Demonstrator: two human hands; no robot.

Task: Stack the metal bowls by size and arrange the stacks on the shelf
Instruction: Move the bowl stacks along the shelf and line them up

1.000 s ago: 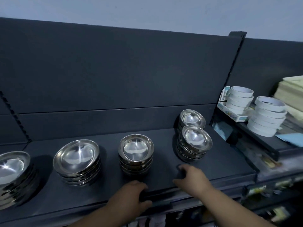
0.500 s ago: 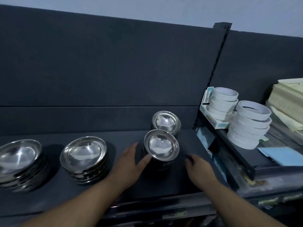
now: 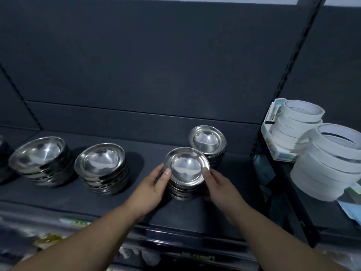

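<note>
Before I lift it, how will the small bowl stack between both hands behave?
Likely rigid and heavy for its size: the small bowl stack is several nested metal bowls. Its polished walls look slippery, so the left hand and right hand gripping opposite sides seems wise. Pushed at the rim, top bowls may slide.

The dark shelf (image 3: 58,194) spans the lower half of the frame. On it, at the left, stand a wide left stack (image 3: 39,159) of metal bowls and a wide second stack (image 3: 101,165) beside it. At centre sits a small front stack (image 3: 185,173), with a small back stack (image 3: 208,141) just behind it to the right.
</note>
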